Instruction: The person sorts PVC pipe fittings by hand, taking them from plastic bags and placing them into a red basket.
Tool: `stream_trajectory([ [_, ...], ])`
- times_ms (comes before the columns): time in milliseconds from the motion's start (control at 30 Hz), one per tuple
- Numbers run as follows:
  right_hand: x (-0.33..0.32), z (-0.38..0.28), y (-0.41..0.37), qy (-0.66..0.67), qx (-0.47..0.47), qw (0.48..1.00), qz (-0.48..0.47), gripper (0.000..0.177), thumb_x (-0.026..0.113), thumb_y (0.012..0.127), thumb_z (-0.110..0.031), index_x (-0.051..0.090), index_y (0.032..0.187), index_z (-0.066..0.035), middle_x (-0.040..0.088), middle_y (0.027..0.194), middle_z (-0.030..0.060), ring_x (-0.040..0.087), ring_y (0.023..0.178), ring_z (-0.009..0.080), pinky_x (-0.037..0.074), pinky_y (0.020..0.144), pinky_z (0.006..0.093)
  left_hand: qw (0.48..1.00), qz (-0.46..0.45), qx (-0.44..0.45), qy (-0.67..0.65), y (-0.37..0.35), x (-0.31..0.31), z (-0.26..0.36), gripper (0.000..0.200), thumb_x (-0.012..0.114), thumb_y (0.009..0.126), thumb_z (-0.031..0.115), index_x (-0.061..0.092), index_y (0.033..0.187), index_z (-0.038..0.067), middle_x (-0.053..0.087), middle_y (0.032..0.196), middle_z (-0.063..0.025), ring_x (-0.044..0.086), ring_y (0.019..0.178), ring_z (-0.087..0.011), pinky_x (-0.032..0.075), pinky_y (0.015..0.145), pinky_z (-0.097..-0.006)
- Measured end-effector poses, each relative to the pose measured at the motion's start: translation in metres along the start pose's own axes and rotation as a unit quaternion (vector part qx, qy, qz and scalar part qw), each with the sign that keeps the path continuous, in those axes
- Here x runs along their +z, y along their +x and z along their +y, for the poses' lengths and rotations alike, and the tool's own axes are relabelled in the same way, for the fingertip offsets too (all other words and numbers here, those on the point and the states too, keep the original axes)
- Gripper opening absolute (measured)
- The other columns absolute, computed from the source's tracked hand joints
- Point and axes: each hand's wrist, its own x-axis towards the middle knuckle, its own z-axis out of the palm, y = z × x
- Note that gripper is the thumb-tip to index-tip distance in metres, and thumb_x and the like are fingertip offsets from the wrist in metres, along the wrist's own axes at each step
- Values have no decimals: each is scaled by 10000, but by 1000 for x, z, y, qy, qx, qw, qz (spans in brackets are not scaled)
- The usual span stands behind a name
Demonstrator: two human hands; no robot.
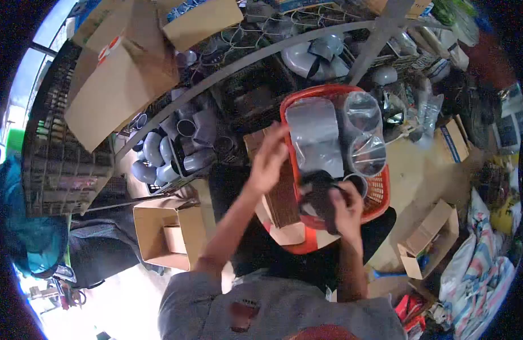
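Note:
A red plastic basket (382, 195) rests in front of me at lap height. Inside lie grey pipe fittings (312, 127) wrapped in clear plastic, with two round-mouthed fittings (366, 153) beside them under plastic film. My right hand (348, 212) grips a dark, blurred object (317, 195) at the basket's near end; its exact kind cannot be made out. Just behind that hand shows the round mouth of another grey fitting (356, 182). My left hand (268, 163) is at the basket's left rim, fingers stretched out and slightly smeared, holding nothing.
Grey pipe elbows (159, 153) fill a crate on the left. An open cardboard box (159, 235) stands on the floor at left, another (428, 241) at right. A metal rail (238, 65) curves across the racks ahead. Striped sacks (479, 266) lie at far right.

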Motion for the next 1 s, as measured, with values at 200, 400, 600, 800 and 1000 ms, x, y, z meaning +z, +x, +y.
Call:
stream_trajectory([
  [200, -98, 9, -7, -15, 154, 968, 198, 403, 579, 1034, -277, 620, 1312, 12, 599, 1360, 113, 533, 1291, 235, 369, 1143, 384, 962, 28, -130, 241, 151, -67, -217, 803, 870, 806, 340, 505, 1445, 19, 603, 1387, -238, 588, 1301, -352, 459, 1110, -421],
  [400, -198, 80, -41, -42, 189, 970, 149, 398, 617, 1045, -301, 619, 1315, -9, 615, 1305, 67, 560, 1192, 181, 408, 1087, 338, 874, -143, -136, 445, 212, -87, -426, 1171, 885, 743, 449, 224, 1617, 36, 408, 1571, -262, 438, 1430, -424, 380, 1179, -506],
  [600, -189, 104, -69, -57, 278, 931, 231, 361, 635, 1038, -294, 646, 1246, 2, 678, 1175, 42, 598, 1100, 168, 452, 1005, 322, 814, -228, 56, 531, 224, -63, -546, 1252, 864, 754, 507, 86, 1666, 147, 278, 1651, -259, 394, 1445, -477, 342, 1195, -583],
  [800, -192, 124, -78, 15, 326, 917, 231, 355, 667, 1020, -275, 647, 1226, 13, 685, 1179, 72, 616, 1096, 193, 479, 985, 349, 765, -266, -176, 560, 229, -45, -532, 1301, 894, 711, 511, 66, 1664, 196, 300, 1630, -266, 401, 1434, -483, 345, 1182, -603],
  [1000, -173, 113, -53, 63, 306, 918, 245, 295, 647, 1029, -321, 672, 1076, -31, 692, 1026, 33, 624, 948, 151, 502, 867, 325, 751, -274, -256, 543, 234, -48, -498, 1354, 923, 668, 515, 46, 1662, 246, 322, 1609, -273, 408, 1424, -489, 348, 1170, -623],
])
